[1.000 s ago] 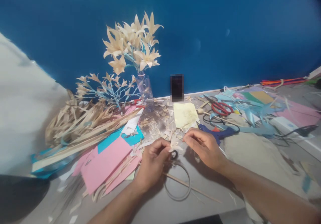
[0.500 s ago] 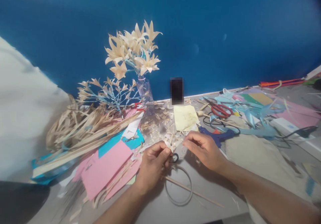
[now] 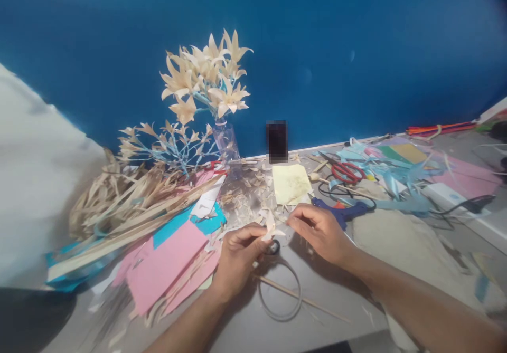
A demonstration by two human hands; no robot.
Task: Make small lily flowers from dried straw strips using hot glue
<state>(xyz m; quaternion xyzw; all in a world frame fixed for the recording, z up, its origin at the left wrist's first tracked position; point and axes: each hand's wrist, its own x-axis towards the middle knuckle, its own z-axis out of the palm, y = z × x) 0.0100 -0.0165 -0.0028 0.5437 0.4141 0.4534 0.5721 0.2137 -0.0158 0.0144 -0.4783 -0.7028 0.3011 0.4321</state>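
Note:
Between the thumb and fingers of my left hand (image 3: 243, 253) is a small cream artificial flower (image 3: 270, 228), its pointed petals spreading upward and to the right. My right hand (image 3: 319, 231) hovers just right of the flower, apart from it. Its thumb and forefinger are drawn together, and whatever lies between them, if anything, is hidden. A dark ring-shaped object (image 3: 274, 247) shows just below the flower. Under my hands, a grey ring (image 3: 298, 295) and a thin wooden stick (image 3: 317, 304) lie on the table.
Behind stands a clear bottle (image 3: 226, 144) of cream flowers (image 3: 206, 73). Left are dried husks (image 3: 119, 200) and pink paper (image 3: 166, 268). A yellow pad (image 3: 291, 184), blue glue gun (image 3: 343, 213), red-handled scissors (image 3: 348, 173) and beige cloth (image 3: 400, 253) lie ahead and right. Scraps litter the table.
My right fingertips have come away from the flower's petal, leaving a gap. The flower now shows more of its petals in my left hand. The whole view has shifted slightly.

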